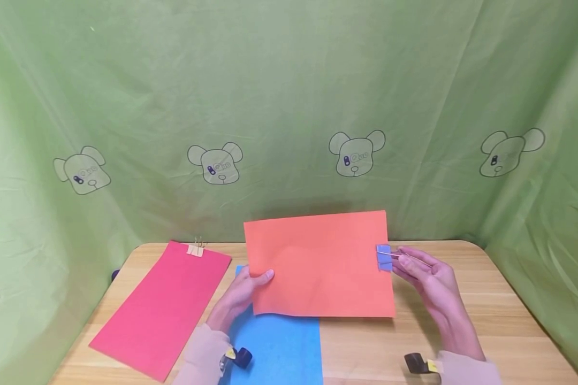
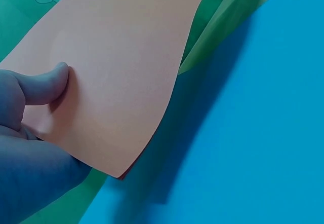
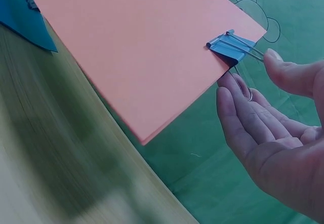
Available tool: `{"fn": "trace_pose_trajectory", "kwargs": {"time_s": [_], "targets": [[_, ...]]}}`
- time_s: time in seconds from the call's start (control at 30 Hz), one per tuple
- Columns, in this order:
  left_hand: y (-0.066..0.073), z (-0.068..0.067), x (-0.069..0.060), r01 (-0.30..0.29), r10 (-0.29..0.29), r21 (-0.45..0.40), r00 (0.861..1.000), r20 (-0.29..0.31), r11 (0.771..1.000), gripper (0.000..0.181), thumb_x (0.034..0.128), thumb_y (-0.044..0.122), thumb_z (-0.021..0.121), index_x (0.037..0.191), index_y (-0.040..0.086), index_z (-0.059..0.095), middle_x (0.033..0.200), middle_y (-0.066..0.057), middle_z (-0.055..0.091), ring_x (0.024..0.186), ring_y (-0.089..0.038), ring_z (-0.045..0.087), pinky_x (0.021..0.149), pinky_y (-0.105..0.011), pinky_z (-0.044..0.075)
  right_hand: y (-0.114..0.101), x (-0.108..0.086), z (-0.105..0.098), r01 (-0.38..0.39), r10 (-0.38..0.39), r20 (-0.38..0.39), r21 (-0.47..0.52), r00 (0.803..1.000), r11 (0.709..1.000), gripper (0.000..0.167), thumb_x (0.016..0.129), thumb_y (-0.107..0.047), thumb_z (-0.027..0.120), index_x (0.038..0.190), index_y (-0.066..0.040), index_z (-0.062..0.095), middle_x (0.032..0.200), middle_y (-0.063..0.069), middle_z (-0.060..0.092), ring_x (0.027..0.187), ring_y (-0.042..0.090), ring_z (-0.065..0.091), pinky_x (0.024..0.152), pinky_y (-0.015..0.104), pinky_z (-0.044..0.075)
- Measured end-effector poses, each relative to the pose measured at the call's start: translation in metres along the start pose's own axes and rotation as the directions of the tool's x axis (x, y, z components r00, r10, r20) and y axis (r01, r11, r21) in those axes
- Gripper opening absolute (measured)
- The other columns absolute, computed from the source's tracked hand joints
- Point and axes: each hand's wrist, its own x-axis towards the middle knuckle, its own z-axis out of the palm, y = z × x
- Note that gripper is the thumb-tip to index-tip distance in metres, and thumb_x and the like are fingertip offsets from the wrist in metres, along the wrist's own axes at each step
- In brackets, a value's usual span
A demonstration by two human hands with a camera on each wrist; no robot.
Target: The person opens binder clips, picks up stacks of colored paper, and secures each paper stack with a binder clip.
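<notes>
Held up above the table is a stack of orange paper (image 1: pixel 318 267), more than one sheet thick at its edge. My left hand (image 1: pixel 243 291) grips its left edge, thumb on the front and fingers hidden behind. A blue binder clip (image 1: pixel 384 258) sits on the right edge of the paper. With thumb and fingers on either side, my right hand (image 1: pixel 433 283) pinches the clip's wire handles (image 3: pixel 243 46). Seen from the right wrist, the thumb touches the upper handle and the fingers lie at the lower one.
Blue paper (image 1: pixel 284 353) lies on the wooden table (image 1: pixel 501 331) under the orange stack. To the left lies red paper (image 1: pixel 159 310) with a pale binder clip (image 1: pixel 195 250) on its far edge. A green curtain (image 1: pixel 289 107) printed with bear heads surrounds the table.
</notes>
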Motion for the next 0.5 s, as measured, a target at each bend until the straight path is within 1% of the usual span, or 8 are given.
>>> {"fn": "trace_pose_trajectory", "kwargs": {"time_s": [0.23, 0.5], "targets": [[0.0001, -0.0008, -0.0008, -0.020, 0.020, 0.009, 1.000, 0.005, 1.000, 0.034, 0.1002, 0.022, 0.068, 0.127, 0.003, 0.060, 0.113, -0.008, 0.071, 0.107, -0.022, 0.068, 0.093, -0.036, 0.053, 0.0008, 0.0007, -0.0004, -0.001, 0.001, 0.002, -0.014, 1.000, 1.000, 0.026, 0.101, 0.006, 0.059, 0.124, -0.002, 0.067, 0.114, 0.011, 0.075, 0.104, 0.020, 0.073, 0.094, 0.034, 0.054], [0.0011, -0.0011, -0.0012, -0.006, 0.006, -0.023, 1.000, 0.021, 1.000, 0.035, 0.1007, 0.021, 0.067, 0.130, 0.003, 0.059, 0.116, -0.009, 0.070, 0.109, -0.022, 0.067, 0.095, -0.036, 0.052, 0.0011, 0.0008, -0.0008, -0.015, 0.015, 0.000, -0.024, 1.000, 1.000, 0.026, 0.101, 0.005, 0.059, 0.125, -0.002, 0.066, 0.113, 0.011, 0.075, 0.104, 0.021, 0.073, 0.095, 0.033, 0.053]]}}
